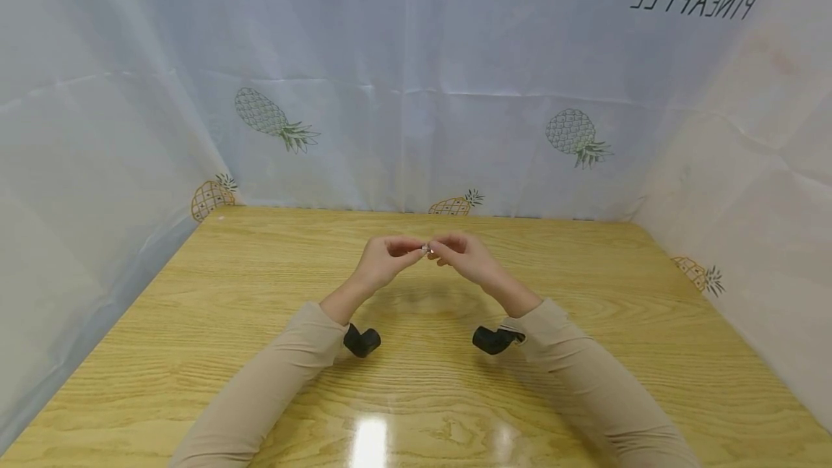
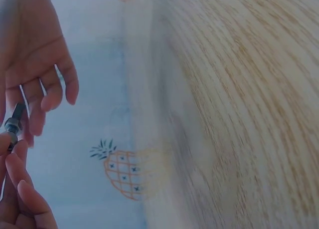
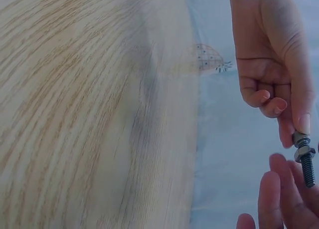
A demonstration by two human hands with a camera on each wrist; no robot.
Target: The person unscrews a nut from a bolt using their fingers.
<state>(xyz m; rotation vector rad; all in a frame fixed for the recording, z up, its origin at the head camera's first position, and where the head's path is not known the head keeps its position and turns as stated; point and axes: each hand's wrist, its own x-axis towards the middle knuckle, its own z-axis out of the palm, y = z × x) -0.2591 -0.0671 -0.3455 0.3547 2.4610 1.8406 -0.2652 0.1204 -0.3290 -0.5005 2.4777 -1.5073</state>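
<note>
A small metal bolt [image 3: 308, 173] with a hex nut [image 3: 304, 153] on its thread is held up between both hands, above the table. My left hand [image 1: 380, 263] pinches the bolt's head end between thumb and fingertips. From the other side my right hand [image 1: 473, 262] has its thumb and index finger at the nut, one on each side of it, while its other fingers extend loosely. The right thumb is mostly cut off in the right wrist view. In the left wrist view the threaded end [image 2: 19, 110] points toward the right hand's fingers.
A light wood-grain table [image 1: 260, 381] spreads beneath the hands. White cloth with pineapple prints [image 1: 403, 143] hangs along its back and sides. Black wrist-worn mounts [image 1: 362, 341] stick out inward from both beige sleeves [image 1: 273, 381].
</note>
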